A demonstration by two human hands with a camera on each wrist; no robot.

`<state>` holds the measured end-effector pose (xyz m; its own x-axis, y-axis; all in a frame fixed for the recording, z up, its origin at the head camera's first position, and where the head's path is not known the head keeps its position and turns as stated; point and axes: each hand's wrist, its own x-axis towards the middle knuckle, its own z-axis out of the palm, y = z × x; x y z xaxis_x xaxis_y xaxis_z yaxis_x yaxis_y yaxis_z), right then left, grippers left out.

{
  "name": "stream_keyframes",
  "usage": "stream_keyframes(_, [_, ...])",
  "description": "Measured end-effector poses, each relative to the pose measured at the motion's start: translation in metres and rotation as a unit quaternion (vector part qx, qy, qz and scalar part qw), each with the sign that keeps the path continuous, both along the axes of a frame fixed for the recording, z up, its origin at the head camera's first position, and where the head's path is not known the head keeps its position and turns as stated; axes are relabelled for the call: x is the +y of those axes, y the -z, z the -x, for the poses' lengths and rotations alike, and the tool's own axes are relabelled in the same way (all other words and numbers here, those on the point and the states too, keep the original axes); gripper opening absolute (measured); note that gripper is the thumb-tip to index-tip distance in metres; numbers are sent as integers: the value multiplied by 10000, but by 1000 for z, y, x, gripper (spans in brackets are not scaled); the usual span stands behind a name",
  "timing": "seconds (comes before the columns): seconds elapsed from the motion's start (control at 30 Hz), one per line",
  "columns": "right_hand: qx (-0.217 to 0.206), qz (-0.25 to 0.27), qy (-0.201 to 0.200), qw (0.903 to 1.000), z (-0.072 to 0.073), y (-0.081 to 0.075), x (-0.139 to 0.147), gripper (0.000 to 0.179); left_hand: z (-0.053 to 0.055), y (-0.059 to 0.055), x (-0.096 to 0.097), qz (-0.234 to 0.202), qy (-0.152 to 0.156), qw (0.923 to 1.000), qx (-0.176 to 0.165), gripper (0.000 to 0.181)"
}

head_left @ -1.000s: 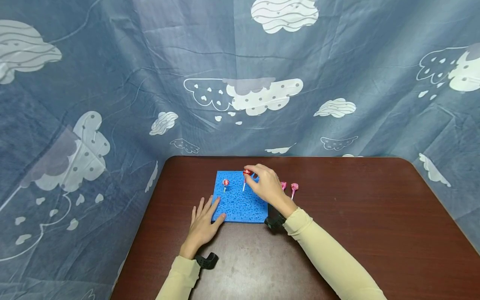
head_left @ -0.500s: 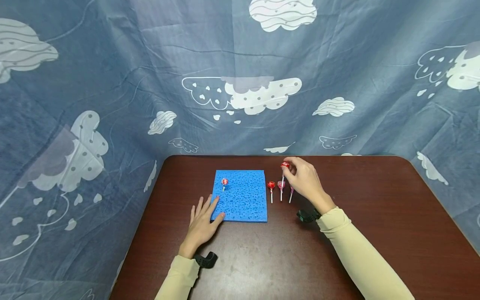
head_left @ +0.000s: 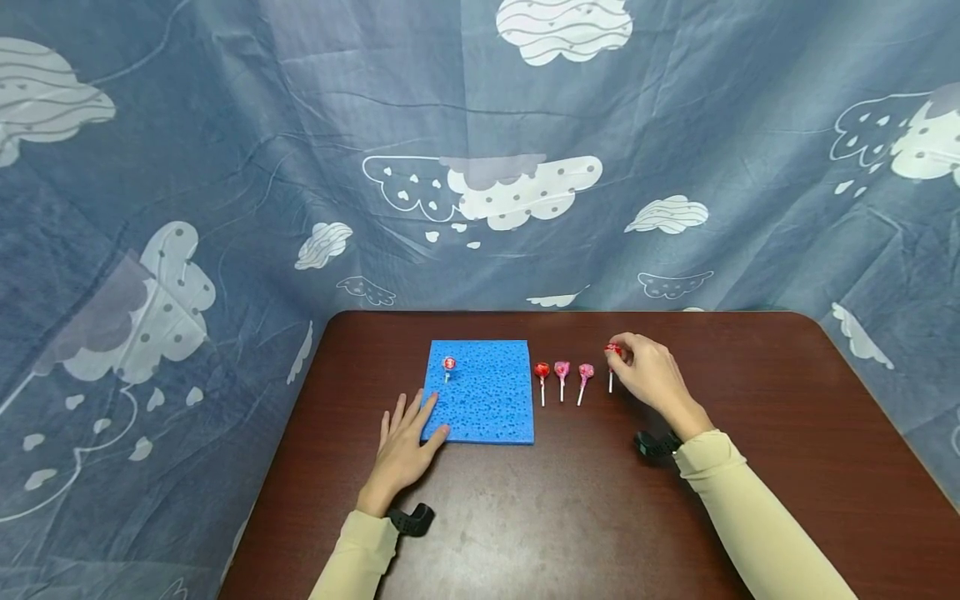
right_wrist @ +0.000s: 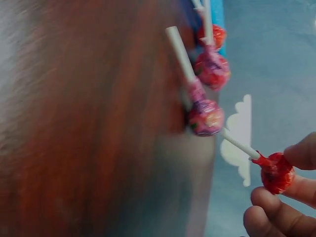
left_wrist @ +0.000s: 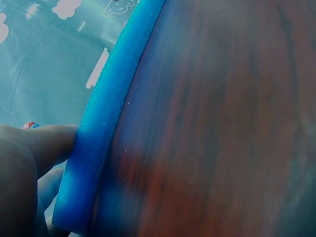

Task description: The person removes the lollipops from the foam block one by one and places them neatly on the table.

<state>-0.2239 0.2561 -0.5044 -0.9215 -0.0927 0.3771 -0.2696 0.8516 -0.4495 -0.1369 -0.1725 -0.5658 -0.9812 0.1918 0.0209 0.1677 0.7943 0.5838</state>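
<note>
My right hand pinches a red-wrapped lollipop by its candy head, its white stick pointing away from the fingers. It is at the right end of a row on the table: a red lollipop and two pink lollipops. My left hand rests with spread fingers on the lower left corner of a blue foam board. In the left wrist view the thumb touches the edge of the foam board. Another red-and-white lollipop stands in the board's upper left part.
The dark brown wooden table has rounded far corners. A blue curtain with white clouds hangs behind it and along the left side. Each wrist wears a black strap.
My right hand has carried the red lollipop from above the foam board rightward, past the row, and lower toward the table. My left hand has stayed on the board.
</note>
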Motion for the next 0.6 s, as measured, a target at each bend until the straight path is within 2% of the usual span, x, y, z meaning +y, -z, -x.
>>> stream_keyframes(0.37, [-834, -251, -139, 9961, -2, 14, 4, 17, 0, 0, 1, 12, -8, 10000, 1, 69])
stream_keyframes(0.6, [-1028, -349, -130, 9940, 0, 19, 4, 17, 0, -1, 0, -9, -15, 10000, -27, 69])
